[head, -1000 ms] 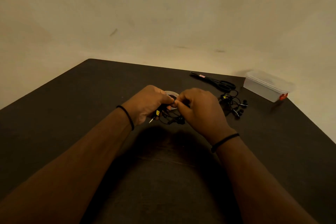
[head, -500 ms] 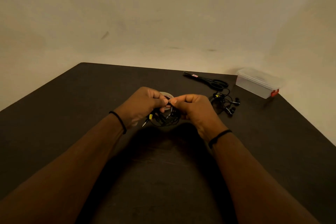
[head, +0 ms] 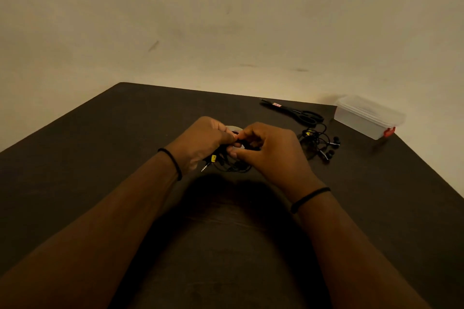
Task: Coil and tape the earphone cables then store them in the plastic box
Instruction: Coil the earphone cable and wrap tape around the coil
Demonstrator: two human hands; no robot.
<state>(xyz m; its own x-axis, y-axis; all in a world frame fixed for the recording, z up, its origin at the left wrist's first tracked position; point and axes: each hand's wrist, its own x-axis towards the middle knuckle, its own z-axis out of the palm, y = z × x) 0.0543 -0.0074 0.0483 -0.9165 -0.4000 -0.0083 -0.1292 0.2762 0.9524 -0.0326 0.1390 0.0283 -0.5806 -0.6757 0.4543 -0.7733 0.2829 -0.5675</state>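
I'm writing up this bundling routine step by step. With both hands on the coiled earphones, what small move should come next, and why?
Probably press the tape around the coiled earphones: left hand and right hand pinch them together, and the plastic box sits lidded, apart.

Scissors [head: 296, 112] lie left of plastic box [head: 364, 118], behind loose earphones [head: 320, 143].

Plain room, likely home: dark table [head: 100, 158] against bare beige wall [head: 226, 20].
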